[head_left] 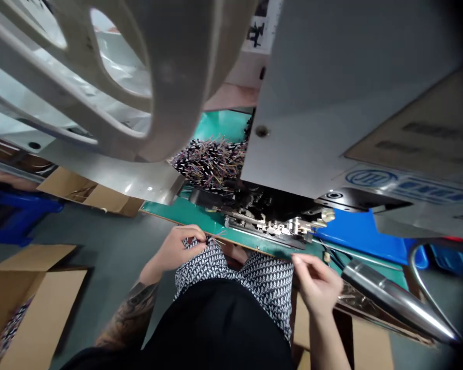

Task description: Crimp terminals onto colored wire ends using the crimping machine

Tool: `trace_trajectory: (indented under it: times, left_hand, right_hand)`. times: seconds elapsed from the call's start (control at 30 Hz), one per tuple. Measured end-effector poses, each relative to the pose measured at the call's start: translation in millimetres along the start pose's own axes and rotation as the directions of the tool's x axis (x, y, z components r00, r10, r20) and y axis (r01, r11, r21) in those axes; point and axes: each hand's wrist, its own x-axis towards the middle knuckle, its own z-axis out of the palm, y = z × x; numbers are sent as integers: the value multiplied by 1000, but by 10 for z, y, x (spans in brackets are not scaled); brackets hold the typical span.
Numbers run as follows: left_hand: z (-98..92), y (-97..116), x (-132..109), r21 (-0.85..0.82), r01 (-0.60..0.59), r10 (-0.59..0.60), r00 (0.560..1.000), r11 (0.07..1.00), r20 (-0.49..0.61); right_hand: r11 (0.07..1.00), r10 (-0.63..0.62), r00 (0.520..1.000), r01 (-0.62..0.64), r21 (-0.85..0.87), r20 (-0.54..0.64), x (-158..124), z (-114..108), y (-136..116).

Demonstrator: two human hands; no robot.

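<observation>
I see the left hand pinching thin wires just near the green bench. The right hand makes a narrow grip, but I cannot tell if it holds something.

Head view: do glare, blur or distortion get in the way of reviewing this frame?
In the head view, a polished steel tapered tube carries a hard white glare streak; wide-angle distortion bends the pale curved casting at upper left; the right corners go dark; the left hand and right hand look fairly sharp, but the thin multicoloured wire bundle blurs together.
</observation>
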Motion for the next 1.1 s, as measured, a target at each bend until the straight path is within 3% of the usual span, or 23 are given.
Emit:
trace_trajectory:
  times: [0.07, 0.17, 0.3, 0.43, 0.53, 0.6, 0.73, 0.87, 0.97, 1.1]
  left_hand:
    - [261, 136, 65, -125, -15, 19, 999, 992, 30]
    - [571, 312, 159, -253, 25, -4, 997, 967, 83]
    - [776, 473, 247, -389, 143, -79, 981, 910, 177]
    - [832, 577, 313, -468, 263, -110, 938, 844, 329]
    - [844, 645, 355, -422, 309, -123, 903, 852, 412]
    - [848, 687, 380, -374, 283, -111, 902, 883, 418]
    - [844, 751, 417, -223, 116, -36, 943, 968, 332]
    - [840, 802, 431, -52, -82, 89, 983, 995, 160]
    - [860, 836, 435, 51, -213, 210, 976, 976, 52]
    - [930, 835, 446, 162, -325, 341, 937, 932, -76]
  right_hand:
    - [997, 14, 993, -23, 80, 115, -63, 195, -112]
    - [960, 36, 945, -123, 250, 324, -94, 387, -238]
    - [866, 24, 860, -272, 419, 510, -64, 428, -292]
    - [825, 26, 839, -325, 462, 543, -15, 383, -296]
    - [819, 47, 842, -341, 461, 538, 27, 366, -329]
    - [824, 62, 835, -352, 444, 546, 56, 363, -376]
    - [813, 124, 819, -407, 416, 560, 110, 352, -467]
    - [863, 159, 853, -365, 349, 497, 137, 335, -473]
    - [905, 137, 909, -276, 323, 394, 120, 355, -452]
    - [967, 23, 987, -63, 248, 158, 81, 447, -469]
